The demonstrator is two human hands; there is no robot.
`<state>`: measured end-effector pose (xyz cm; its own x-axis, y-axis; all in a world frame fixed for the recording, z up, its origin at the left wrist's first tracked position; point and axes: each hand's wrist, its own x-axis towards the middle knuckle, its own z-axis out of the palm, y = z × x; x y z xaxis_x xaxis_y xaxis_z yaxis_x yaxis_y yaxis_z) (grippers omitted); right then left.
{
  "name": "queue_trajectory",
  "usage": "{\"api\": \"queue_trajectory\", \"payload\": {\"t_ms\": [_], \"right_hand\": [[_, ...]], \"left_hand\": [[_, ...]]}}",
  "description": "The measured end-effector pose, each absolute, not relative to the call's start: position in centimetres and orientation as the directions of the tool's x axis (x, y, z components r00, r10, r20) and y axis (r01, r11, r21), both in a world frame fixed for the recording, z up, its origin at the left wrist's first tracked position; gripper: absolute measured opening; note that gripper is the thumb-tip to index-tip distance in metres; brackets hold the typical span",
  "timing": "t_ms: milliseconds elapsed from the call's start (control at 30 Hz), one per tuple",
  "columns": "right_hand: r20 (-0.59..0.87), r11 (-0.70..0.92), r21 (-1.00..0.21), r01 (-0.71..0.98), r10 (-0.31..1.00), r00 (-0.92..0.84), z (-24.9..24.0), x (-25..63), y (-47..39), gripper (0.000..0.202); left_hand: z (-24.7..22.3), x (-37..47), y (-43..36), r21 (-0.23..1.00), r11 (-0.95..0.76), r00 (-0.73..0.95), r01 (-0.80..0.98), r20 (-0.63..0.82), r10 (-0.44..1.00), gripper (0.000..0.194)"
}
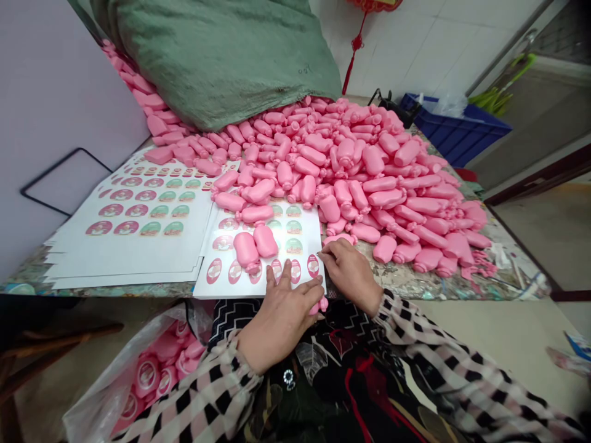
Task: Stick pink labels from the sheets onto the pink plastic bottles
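A white sheet of stickers lies at the table's front edge. Along its bottom runs a row of oval pink labels. My left hand rests over the lower edge, two fingers stretched on the paper. Between its thumb and palm sits a small pink bottle, mostly covered by the hand. At the sheet's right edge, my right hand pinches the corner beside an oval label; whether the label is lifted is too small to tell. Two pink bottles lie on the sheet above my left fingers.
A large heap of pink bottles spills from a green sack. Stacked sticker sheets lie to the left. Below the table, a clear plastic bag holds labelled pink bottles. A blue crate stands at the back right.
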<state>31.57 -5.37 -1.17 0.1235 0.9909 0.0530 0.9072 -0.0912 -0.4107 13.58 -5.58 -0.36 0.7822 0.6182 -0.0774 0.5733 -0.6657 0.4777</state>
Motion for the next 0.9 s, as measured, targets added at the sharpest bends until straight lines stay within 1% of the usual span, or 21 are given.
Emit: {"api": "queue_trajectory", "payload": {"t_ms": [200, 267, 467, 667, 733, 900], "right_hand": [[-0.008, -0.011, -0.419, 0.908, 1.0, 0.009, -0.51, 32.67, -6.17, 0.015], [-0.017, -0.007, -0.431, 0.902, 1.0, 0.0, -0.49, 32.74, -6.36, 0.015], [-0.02, -0.056, -0.465, 0.884, 0.998, 0.053, -0.74, 32.27, -6.06, 0.015], [0.004, -0.022, -0.475, 0.88, 1.0, 0.027, -0.77, 32.31, -5.76, 0.015], [0.0, -0.032, -0.472, 0.881, 0.999, 0.037, -0.79, 32.31, -5.7, 0.017], [-0.006, -0.109, -0.448, 0.887, 0.993, 0.118, -0.83, 31.91, -5.6, 0.021]], "left_hand": [[-0.76, 13.54, -5.62, 0.482, -0.666, 0.781, 0.569, -0.066, 0.621, 0.033], [-0.79, 13.53, -5.62, 0.481, -0.668, 0.783, 0.568, -0.066, 0.618, 0.033], [-0.69, 13.49, -5.62, 0.473, -0.669, 0.782, 0.573, -0.071, 0.62, 0.031], [-0.92, 13.69, -5.69, 0.452, -0.676, 0.78, 0.582, -0.078, 0.62, 0.039], [-1.03, 13.8, -5.74, 0.443, -0.682, 0.782, 0.582, -0.075, 0.618, 0.04], [-1.06, 13.92, -5.77, 0.434, -0.69, 0.789, 0.58, -0.086, 0.609, 0.03]]}}
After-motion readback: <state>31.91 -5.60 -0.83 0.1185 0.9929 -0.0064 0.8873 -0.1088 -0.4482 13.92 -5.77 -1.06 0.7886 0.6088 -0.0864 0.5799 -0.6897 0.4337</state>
